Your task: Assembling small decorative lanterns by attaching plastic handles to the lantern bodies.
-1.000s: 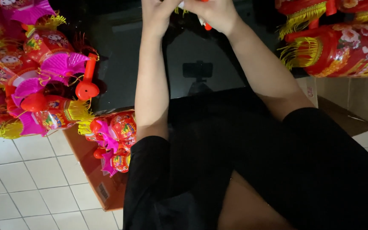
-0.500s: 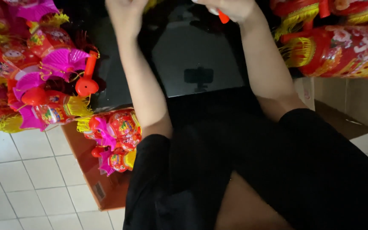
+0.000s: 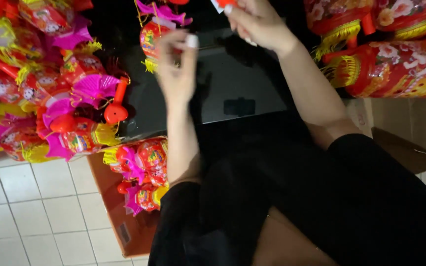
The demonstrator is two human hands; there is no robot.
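Note:
My left hand (image 3: 176, 69) is raised over a dark glossy tabletop (image 3: 242, 83). Its fingers are pinched on a small red and yellow paper lantern (image 3: 153, 39) with a pink fan piece (image 3: 159, 10) above it. My right hand (image 3: 257, 22) is at the top edge of the view. It grips a small red and white piece (image 3: 222, 4) that is mostly cut off by the frame. Both forearms are bare, and black clothing covers my lap.
A heap of red, pink and yellow lanterns (image 3: 35, 88) lies on the left, with a red plastic handle (image 3: 117, 106) among them. A brown cardboard box (image 3: 124, 207) holding more lanterns stands on the white tiled floor (image 3: 25, 212). Larger red lanterns (image 3: 395, 64) are stacked at the right.
My left hand has moved away from my right hand toward the left and now has a small lantern at its fingers. My right hand stays at the top with the red piece.

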